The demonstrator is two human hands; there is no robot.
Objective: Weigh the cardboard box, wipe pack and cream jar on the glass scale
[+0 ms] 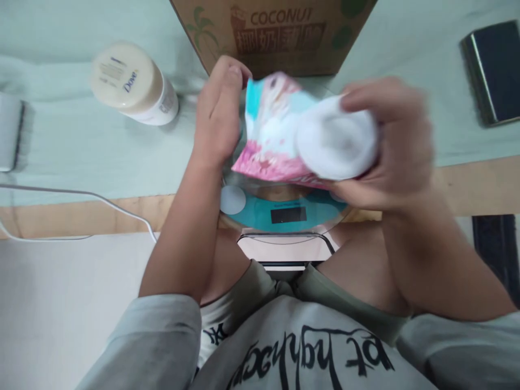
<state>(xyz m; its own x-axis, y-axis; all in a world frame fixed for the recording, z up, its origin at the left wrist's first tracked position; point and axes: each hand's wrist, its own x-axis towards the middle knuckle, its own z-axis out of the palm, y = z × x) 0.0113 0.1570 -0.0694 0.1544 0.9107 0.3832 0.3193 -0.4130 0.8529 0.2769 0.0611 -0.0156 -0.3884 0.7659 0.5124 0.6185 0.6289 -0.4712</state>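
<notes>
My right hand (400, 143), smeared by motion, is closed around a white round object (339, 140); whether it is a lid, a cup or a bottle's base I cannot tell. Behind and left of that object is a glossy pink, white and teal packet (270, 132), partly covered by it. At the packet's left edge is my left hand (221, 105), its fingers curled and partly hidden, seemingly pinching the upper corner. Below both hands lies a clear round scale with a teal band (255, 211) and a dark display.
A cardboard box (268, 65) marked COCONUT stands behind my hands. Left is a cream-lidded Dove jar (125, 81); a white device (10, 132) and a white cable (97, 197) lie farther left. A dark flat case (495, 73) sits right. A tablet-like screen (284, 249) is between my legs.
</notes>
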